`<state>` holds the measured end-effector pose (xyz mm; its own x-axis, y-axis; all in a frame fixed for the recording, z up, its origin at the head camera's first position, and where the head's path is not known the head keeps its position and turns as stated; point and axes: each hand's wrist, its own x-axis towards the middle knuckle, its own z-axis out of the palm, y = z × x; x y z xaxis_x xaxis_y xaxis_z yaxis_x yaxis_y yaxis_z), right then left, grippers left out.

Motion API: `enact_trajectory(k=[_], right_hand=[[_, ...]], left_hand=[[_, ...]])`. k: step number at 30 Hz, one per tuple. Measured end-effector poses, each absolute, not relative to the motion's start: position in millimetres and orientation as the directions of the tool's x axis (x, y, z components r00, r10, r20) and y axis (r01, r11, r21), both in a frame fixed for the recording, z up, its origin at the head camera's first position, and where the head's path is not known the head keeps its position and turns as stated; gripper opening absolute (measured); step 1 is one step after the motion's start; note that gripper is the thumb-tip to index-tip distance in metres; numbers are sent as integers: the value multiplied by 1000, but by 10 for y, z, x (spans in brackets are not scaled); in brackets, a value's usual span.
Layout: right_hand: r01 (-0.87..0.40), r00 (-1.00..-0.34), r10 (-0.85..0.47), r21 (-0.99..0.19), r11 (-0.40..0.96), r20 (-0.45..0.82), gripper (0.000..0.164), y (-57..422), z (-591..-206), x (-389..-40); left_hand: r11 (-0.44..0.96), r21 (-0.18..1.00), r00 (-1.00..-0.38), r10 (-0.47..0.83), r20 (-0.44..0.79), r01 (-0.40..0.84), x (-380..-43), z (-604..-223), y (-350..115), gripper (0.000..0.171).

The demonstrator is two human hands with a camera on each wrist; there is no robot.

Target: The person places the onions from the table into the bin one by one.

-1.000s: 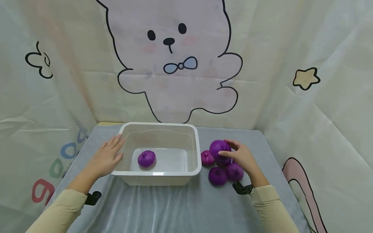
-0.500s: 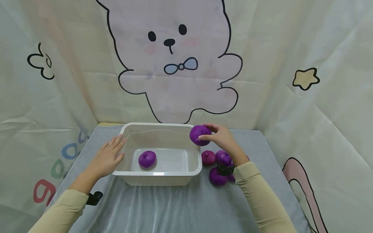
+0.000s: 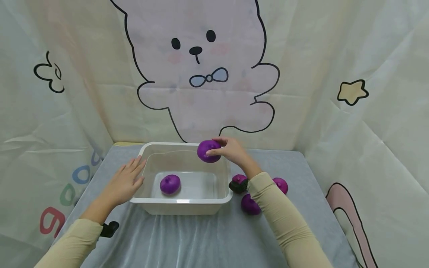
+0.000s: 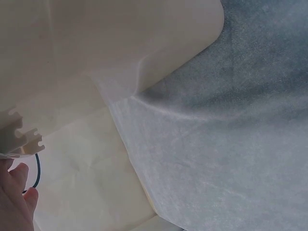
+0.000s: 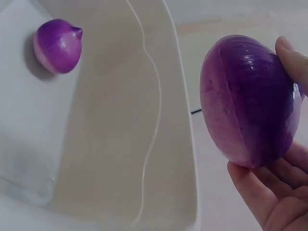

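A purple onion [image 3: 205,152] is pinched between the thumb and fingers of my right hand [image 3: 234,152], above the back right part of a white plastic basin [image 3: 181,201]. In the right wrist view the held onion [image 5: 245,101] fills the space between thumb and fingertips. Inside the basin, toward its left, lies another onion [image 3: 170,184]. My left hand [image 3: 124,183] rests with straight fingers against the basin's left rim; in the left wrist view only part of that hand [image 4: 17,199] shows at the lower left edge.
Right of the basin, loose onions lie on the grey cloth-covered table [image 3: 187,242]: one near the front [image 3: 250,205], a pinkish one [image 3: 280,185] farther right, and one [image 3: 239,178] partly behind the right wrist's black camera [image 3: 238,187]. My forearm hides part of this group. Printed curtains surround the table.
My right hand has lifted the onion from the pile and carried it left, over the basin. The left hand stays at the left rim, and the onion inside keeps its place.
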<state>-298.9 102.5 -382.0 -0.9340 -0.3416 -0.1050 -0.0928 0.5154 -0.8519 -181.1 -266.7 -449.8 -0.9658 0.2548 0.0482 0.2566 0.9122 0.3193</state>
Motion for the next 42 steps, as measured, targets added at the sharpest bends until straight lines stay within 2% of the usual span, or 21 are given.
enact_trajectory(k=[16,29,37,42], right_hand=[[-169,-878,-461,-819,548,-128,73,283,-3960,-3245],[-187,-849,-504,-804,564,-157,77,-78,-4159,-3321],[-201,-823,-541,-802,563,-173,72,-289,-4313,-3266],[-260,-815,-559,-766,588,-152,68,-430,-4425,-3229]], left_hand=[[915,310,-965,254,60,259,-1832,-4532,-2666,61],[916,307,-966,249,71,258,-1838,-4474,-2601,61],[916,299,-963,251,92,268,-1820,-4533,-2608,60],[919,300,-967,242,86,256,-1794,-4541,-2626,60]])
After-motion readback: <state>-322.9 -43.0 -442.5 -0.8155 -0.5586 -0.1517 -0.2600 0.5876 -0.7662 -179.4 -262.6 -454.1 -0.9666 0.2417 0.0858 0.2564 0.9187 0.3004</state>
